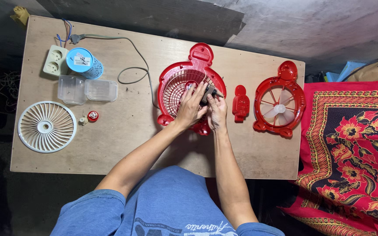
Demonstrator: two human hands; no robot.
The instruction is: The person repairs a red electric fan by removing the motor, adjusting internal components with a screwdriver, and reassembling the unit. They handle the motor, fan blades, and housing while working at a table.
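From the head camera we look straight down on a wooden worktop (123, 131). Near its middle lies a red fan housing (176, 94) with a round grille, and both of our hands are over it. Our left hand (191, 107) rests on the grille with its fingers (197, 94) pressed together and curled against a small dark motor part (209, 92). Our right hand (217, 111) meets it from the other side, fingers pinching the same part; how firm the hold is we cannot quite tell, since the fingers cover most of it.

Just right of our hands lies a small red cover piece (241, 103), and beyond it a second red housing (280, 102) with a pale blade inside. A grey cable (132, 72) runs from the fan housing to a plug near a white socket block (55, 60). Beside the block stands a blue can (84, 63), with two clear plastic boxes (86, 89) below it. A white round grille (47, 126) lies at the left edge, with a small red knob (92, 116) near it. A red patterned cloth (355, 144) lies right of the worktop.
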